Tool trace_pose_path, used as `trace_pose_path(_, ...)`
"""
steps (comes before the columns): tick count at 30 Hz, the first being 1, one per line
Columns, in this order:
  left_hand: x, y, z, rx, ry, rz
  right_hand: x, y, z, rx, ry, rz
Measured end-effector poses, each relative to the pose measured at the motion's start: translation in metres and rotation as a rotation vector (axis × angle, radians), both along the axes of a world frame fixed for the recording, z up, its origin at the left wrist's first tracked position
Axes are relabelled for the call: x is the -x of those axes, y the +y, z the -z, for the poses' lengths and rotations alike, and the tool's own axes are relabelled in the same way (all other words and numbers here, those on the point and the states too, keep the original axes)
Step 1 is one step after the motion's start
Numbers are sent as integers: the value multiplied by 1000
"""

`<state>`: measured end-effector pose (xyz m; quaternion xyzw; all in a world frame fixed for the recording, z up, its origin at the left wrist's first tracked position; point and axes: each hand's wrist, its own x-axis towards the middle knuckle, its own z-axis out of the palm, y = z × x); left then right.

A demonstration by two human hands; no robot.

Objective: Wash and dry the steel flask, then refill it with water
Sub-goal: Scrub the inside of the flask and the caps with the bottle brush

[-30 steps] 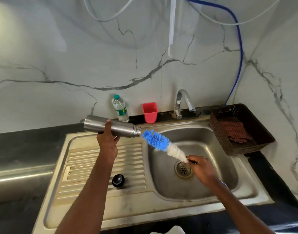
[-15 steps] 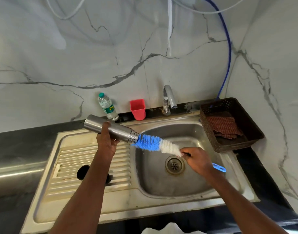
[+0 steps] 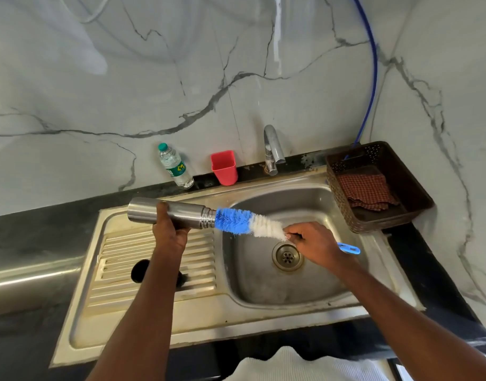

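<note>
One flask (image 3: 181,214), one brush (image 3: 244,222), two hands.

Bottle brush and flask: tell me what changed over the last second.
The right hand pushed the bottle brush leftward: a second ago its blue tip hung just clear of the steel flask, now it is at or in the mouth. The left hand grips the flask sideways as before. The black cap stays on the drainboard, now partly hidden by the forearm.
</note>
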<state>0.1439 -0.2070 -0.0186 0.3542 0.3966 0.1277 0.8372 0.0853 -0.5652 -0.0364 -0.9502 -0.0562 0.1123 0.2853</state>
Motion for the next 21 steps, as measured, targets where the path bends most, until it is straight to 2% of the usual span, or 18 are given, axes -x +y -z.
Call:
trace_pose_path(5, -8, -1, -4, 34, 3, -26, -3, 15, -15, 67, -113, -38)
trace_pose_path(9, -9, -7, -2, -15, -1, 48, -4, 30, -22, 126, -104, -72)
trace_pose_path(12, -10, -12, -2, 48, -18, 66, -5, 50, -26, 55, -64, -33)
trace_pose_path(17, -2, -28, 3, 49, -62, 122, 1, 96, -27, -16, -9, -36)
trace_pose_path(21, 8, -35, 2, 24, -155, 217, 2, 132, -35, -227, 93, 45)
